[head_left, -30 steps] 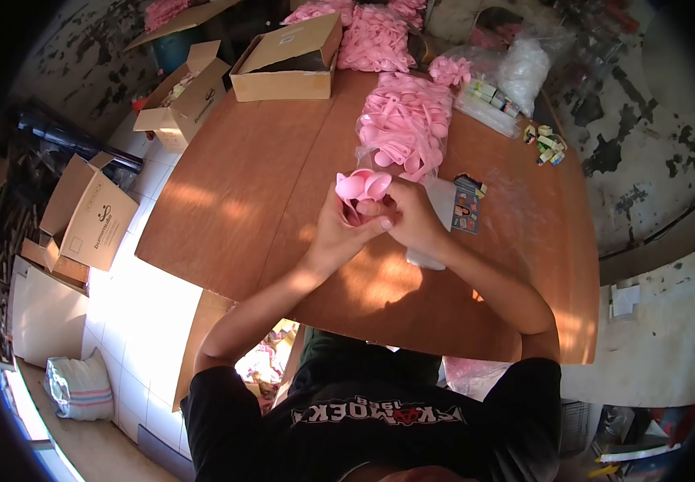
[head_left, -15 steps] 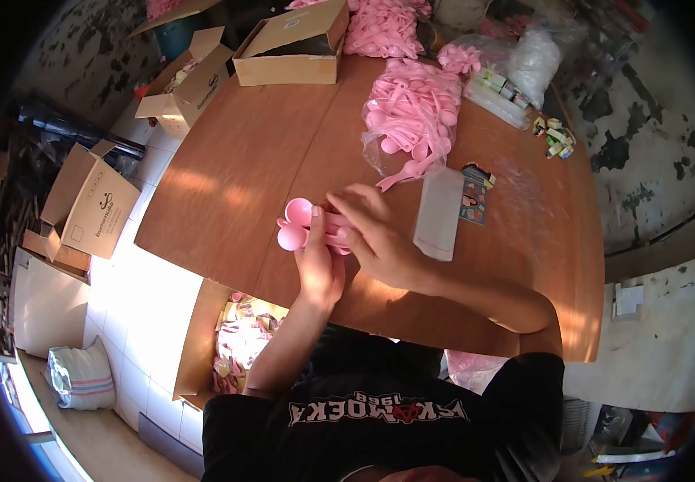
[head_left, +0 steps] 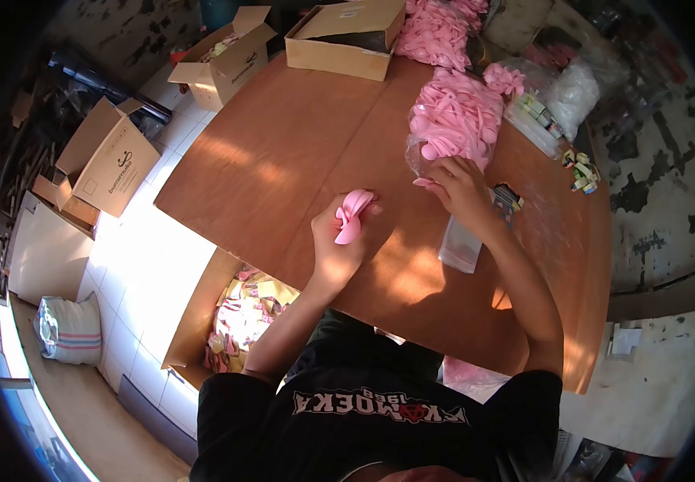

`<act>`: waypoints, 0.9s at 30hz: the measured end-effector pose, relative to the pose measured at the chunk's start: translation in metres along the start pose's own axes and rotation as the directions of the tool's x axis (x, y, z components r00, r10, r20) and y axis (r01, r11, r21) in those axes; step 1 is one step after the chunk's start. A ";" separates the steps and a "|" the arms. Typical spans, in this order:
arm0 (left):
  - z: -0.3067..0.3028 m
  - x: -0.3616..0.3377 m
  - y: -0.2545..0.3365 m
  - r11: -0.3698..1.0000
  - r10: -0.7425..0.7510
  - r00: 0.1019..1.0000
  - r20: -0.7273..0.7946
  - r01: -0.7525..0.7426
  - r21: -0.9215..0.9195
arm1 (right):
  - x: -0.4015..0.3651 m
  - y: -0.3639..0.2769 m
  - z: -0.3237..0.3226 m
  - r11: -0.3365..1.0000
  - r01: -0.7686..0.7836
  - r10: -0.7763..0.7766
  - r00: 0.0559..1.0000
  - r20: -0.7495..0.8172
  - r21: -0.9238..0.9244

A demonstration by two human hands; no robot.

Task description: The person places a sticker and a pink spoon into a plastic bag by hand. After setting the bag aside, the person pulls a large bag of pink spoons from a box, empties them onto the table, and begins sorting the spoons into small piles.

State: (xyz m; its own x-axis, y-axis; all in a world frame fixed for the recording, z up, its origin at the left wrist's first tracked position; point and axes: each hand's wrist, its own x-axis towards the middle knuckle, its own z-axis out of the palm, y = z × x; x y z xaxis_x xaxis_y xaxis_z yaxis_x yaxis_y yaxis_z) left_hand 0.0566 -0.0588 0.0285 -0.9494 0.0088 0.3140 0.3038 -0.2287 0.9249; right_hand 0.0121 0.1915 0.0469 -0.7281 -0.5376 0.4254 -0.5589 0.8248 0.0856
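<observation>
And here's the left hand (head_left: 335, 253), closed around a small bunch of glossy pink plastic spoons (head_left: 350, 217), their rounded ends poking up out of the fist above the brown wooden table (head_left: 307, 153). Over to the right hand (head_left: 466, 193): fingers drawn in narrow, a single pink plastic piece (head_left: 431, 186) pinched at the tips, well apart from the bunch. Just beyond those fingers lies the clear plastic bag packed with pink spoons (head_left: 456, 116); whether hand and bag touch, I can't tell.

Down by the right wrist, a flat, whitish see-through plastic sleeve (head_left: 460, 246) lies on the tabletop, partly covered by the forearm, and a dark blue printed card (head_left: 508, 201) peeks out on the forearm's far side. Farther right, there's a little pile of small yellow, white and green pieces (head_left: 582, 172). At the far edge sits an open brown cardboard box (head_left: 338, 58).
</observation>
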 end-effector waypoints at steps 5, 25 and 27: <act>-0.002 0.003 -0.003 0.997 0.045 0.997 0.060 -0.048 0.065 | 0.006 -0.027 -0.009 0.539 -0.314 0.473 0.881 0.028 0.782; -0.023 0.154 -0.074 0.550 -0.085 0.950 0.302 -0.208 0.809 | 0.008 0.030 0.036 0.928 -0.367 0.371 0.925 -0.080 0.065; -0.017 0.163 -0.076 0.533 -0.099 0.950 0.295 -0.200 0.822 | 0.014 0.048 0.046 0.942 -0.323 0.306 0.938 -0.163 -0.088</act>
State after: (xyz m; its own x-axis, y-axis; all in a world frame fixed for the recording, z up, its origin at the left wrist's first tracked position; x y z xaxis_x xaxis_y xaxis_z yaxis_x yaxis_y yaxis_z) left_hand -0.1224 -0.0566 0.0058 -0.9087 0.3185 0.2698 0.4173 0.6765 0.6068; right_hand -0.0431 0.2157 0.0150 -0.7891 -0.2231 0.5723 -0.2569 0.9662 0.0225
